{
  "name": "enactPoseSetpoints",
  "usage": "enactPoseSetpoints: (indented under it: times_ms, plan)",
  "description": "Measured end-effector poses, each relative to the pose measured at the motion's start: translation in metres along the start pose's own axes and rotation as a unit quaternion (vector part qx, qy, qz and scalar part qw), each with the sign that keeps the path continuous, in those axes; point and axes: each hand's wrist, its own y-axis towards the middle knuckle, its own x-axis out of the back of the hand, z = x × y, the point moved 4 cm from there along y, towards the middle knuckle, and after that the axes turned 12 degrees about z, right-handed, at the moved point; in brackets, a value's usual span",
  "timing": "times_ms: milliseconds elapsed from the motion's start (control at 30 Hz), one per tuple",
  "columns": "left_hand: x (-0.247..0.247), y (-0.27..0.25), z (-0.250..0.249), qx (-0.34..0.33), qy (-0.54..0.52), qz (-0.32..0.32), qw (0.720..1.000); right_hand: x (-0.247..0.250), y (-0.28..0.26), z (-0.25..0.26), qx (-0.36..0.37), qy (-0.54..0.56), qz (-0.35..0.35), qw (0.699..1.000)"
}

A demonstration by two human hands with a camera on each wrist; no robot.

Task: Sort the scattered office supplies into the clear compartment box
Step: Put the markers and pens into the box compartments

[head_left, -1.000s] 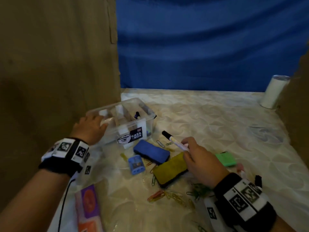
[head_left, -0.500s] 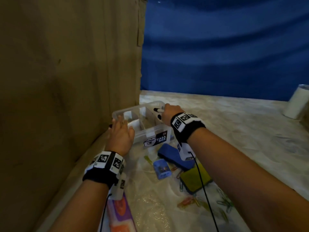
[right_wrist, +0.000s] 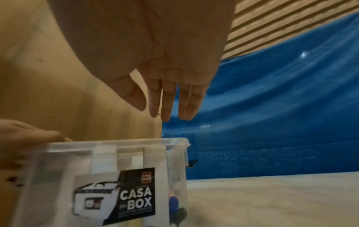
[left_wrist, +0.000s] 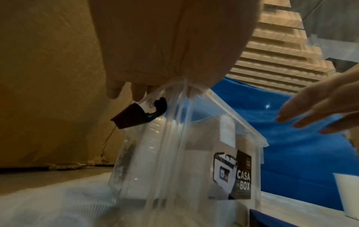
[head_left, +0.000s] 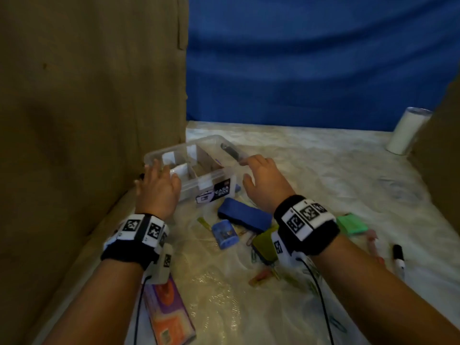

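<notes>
The clear compartment box (head_left: 199, 168) sits hard against the brown cardboard wall (head_left: 87, 108), and is steadied at its near-left corner by the left hand (head_left: 156, 188) — fingers laid over the rim, thumb against the near wall, nothing else held. The right hand (head_left: 263, 180) hovers just right of the box, fingers straight and spread, empty. A marker (head_left: 230, 151) lies along the box's right compartment, its black cap poking over the rim.

Step judged: a piece has been dropped in and the next is to be fetched. The box should be kept pinned by the left hand so it is not nudged. Nearest pick in front of the box is the blue eraser (head_left: 245, 217); the blue sharpener (head_left: 225, 234) sits just nearer than the eraser, and a second marker (head_left: 398, 257) lies well right of the box.

Room: left of the box is blocked by the wall; right and front are open — retreat is best taken rightward, clear of the raised rim and the protruding cap.
</notes>
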Motion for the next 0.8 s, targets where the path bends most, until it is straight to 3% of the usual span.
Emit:
enactPoseSetpoints:
  times_ms: [200, 333, 400, 500, 600, 667, 733, 800]
  plan:
    - [0.000, 0.008, 0.006, -0.008, 0.018, -0.008, 1.000, 0.012, -0.084, -0.006, 0.011, 0.008, 0.020, 1.000]
    - [0.009, -0.004, -0.011, 0.020, 0.046, 0.001, 0.999, 0.031, -0.125, -0.040, -0.023, 0.015, 0.010, 1.000]
    - [0.011, -0.020, -0.037, -0.024, 0.062, -0.027, 0.997, 0.047, -0.141, -0.062, -0.051, 0.029, -0.013, 0.998]
    - [-0.001, -0.047, -0.088, -0.143, 0.099, -0.044, 0.984, 0.070, -0.163, -0.107, -0.141, 0.052, -0.020, 0.988]
    - [-0.025, -0.076, -0.137, -0.238, 0.106, 0.000, 0.966, 0.084, -0.182, -0.155, -0.236, 0.023, 0.057, 0.970]
    - [-0.046, -0.100, -0.167, -0.286, 0.095, 0.056, 0.952, 0.080, -0.193, -0.181, -0.293, 0.004, 0.180, 0.939]
    - [-0.068, -0.126, -0.197, -0.349, 0.098, 0.113, 0.925, 0.074, -0.202, -0.198, -0.342, 0.005, 0.274, 0.899]
    - [-0.092, -0.153, -0.223, -0.412, 0.116, 0.178, 0.886, 0.072, -0.205, -0.207, -0.368, -0.011, 0.309, 0.877]
